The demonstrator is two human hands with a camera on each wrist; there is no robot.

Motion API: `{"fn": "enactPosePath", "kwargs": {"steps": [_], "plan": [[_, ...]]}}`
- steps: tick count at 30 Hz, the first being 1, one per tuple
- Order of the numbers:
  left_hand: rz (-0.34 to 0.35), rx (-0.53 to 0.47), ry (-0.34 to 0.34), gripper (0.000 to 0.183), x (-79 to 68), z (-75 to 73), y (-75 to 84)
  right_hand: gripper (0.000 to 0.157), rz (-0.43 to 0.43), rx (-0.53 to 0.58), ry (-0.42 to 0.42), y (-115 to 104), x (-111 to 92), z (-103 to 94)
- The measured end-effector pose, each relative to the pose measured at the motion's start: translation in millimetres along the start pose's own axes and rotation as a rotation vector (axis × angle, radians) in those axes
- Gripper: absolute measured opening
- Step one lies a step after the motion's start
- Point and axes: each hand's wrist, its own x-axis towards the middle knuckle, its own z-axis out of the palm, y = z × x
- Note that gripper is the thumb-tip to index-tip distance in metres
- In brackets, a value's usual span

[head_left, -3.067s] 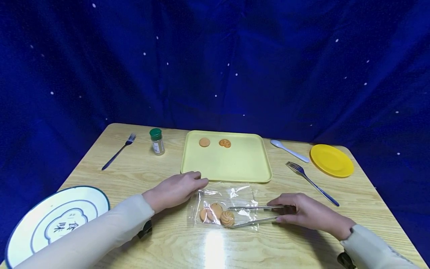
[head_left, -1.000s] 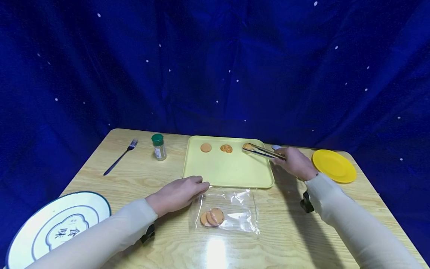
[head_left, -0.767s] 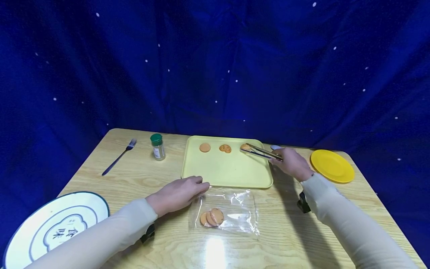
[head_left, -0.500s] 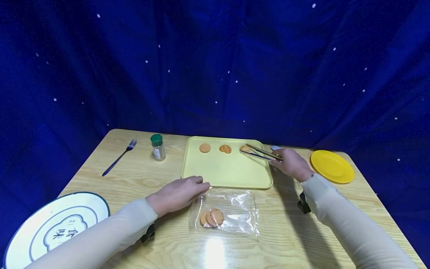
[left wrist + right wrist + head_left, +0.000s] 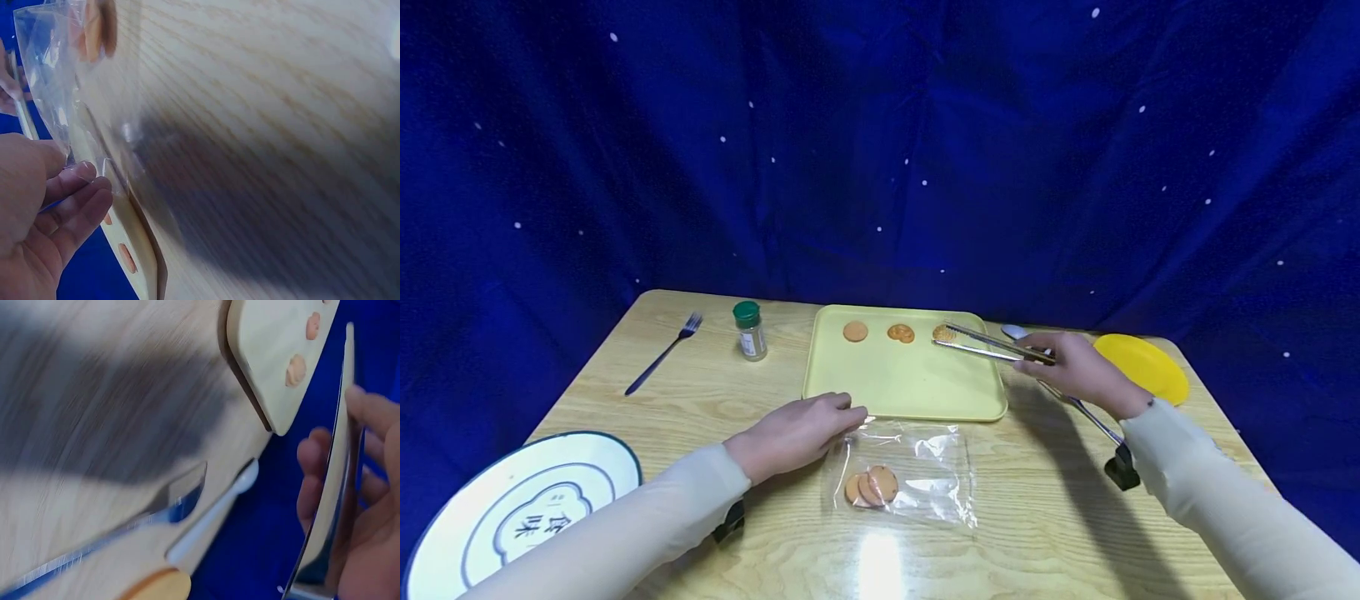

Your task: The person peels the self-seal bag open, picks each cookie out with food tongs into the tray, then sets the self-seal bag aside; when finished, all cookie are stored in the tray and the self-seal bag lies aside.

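My left hand [image 5: 797,435] pinches the upper left corner of a clear plastic bag [image 5: 932,467] on the table. Overlapping round cookies [image 5: 882,483] lie inside the bag. In the right wrist view, my right hand [image 5: 375,481] grips metal tongs [image 5: 337,469]. Their tips are spread around or just above a swirled cookie [image 5: 943,332] at the back right of the pale yellow tray [image 5: 902,387]; whether they touch it, I cannot tell. To its left on the tray are a pretzel-shaped cookie [image 5: 901,333] and a plain round cookie [image 5: 855,331].
A green-capped shaker [image 5: 750,331] and a fork [image 5: 662,357] stand and lie left of the tray. A large white plate [image 5: 602,454] is at front left. On the right are a spoon [image 5: 1013,331], a second fork [image 5: 1093,419], partly hidden, and a yellow plate [image 5: 1142,367].
The swirled cookie has gone from the bag to the tray's back right, carried by the tongs. Since then the tongs have spread and my right hand has shifted right. My left hand stays put.
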Motion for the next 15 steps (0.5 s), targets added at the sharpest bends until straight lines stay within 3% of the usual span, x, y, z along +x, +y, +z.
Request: {"fn": "enactPosePath", "kwargs": {"steps": [8,15], "plan": [[0.011,0.019,-0.009,0.007,0.1,0.0,-0.5,0.03,-0.104,-0.002,0.014,-3,-64,-21.7],[-0.002,-0.006,-0.004,0.006,-0.5,-0.4,-0.2,0.023,-0.242,0.071,-0.046,4,-105,-17.5]]}}
